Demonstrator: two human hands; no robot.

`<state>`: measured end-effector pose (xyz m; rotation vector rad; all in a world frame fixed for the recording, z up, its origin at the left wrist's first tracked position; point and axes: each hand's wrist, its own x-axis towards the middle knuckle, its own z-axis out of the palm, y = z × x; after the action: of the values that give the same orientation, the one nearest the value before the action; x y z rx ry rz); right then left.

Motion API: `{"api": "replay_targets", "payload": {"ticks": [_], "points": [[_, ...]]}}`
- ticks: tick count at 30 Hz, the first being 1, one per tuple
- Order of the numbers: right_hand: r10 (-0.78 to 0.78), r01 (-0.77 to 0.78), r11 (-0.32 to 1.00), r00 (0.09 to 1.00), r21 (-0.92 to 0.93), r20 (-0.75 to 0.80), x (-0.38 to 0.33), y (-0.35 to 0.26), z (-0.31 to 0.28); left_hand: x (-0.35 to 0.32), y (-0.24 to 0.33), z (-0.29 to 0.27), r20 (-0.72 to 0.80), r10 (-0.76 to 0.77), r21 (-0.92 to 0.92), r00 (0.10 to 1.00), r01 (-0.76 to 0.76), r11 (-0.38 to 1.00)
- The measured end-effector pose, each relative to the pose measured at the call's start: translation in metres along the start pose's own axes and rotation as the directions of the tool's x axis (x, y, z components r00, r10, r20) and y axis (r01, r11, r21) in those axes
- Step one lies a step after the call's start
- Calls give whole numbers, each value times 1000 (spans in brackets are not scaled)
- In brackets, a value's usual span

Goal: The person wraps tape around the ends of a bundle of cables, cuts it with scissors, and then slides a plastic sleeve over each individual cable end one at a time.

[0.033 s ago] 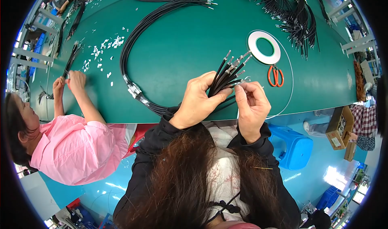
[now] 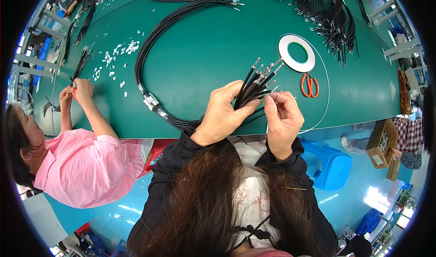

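My left hand [image 2: 225,114] is wrapped round a bundle of black cables [image 2: 249,93] above the table's near edge. Their bare metal tips fan out up and to the right. On the bundle's right side, my right hand [image 2: 285,123] pinches one black cable near its end between thumb and forefinger; the fingertips partly hide it. From my left hand the cables run back along the table in a long curve [image 2: 141,59], bound with clear wrapping [image 2: 151,101].
A white ring-shaped roll [image 2: 284,48] and orange-handled scissors [image 2: 316,88] lie right of my hands on the green table [image 2: 213,48]. More cables [image 2: 334,25] lie far right; white scraps [image 2: 109,57] lie left. Beside me, a person in pink [image 2: 86,166] works. A blue stool [image 2: 334,168] stands right.
My hands and the bundle are almost unmoved. The hands of the person on the left have shifted slightly, and an orange-handled tool shows more clearly in them.
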<state>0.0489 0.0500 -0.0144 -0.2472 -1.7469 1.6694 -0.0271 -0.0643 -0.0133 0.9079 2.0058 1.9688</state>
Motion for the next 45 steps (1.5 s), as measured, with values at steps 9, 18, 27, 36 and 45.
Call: {"api": "replay_targets", "payload": {"ticks": [9, 18, 27, 36, 45], "points": [[42, -40, 996, 999, 82, -29, -4, 12, -1, -8, 0, 8, -57, 163, 244, 985, -145, 959], [66, -71, 996, 995, 59, 79, -5, 4, 0, -3, -3, 2, -87, 12, 16, 996, -10, 1000], [35, -37, 999, 995, 20, 90, 0, 2, -8, -1, 2, -2, -4, -210, -221, 978, 204, 954], [36, -36, 999, 991, 2, 129, 11, -7, -9, 3, 5, -1, 63, -238, -264, 969, 246, 932], [33, -27, 999, 989, -43, 145, 16, -10, -10, 5, 4, -1, 89, -256, -244, 962, 271, 931]]}}
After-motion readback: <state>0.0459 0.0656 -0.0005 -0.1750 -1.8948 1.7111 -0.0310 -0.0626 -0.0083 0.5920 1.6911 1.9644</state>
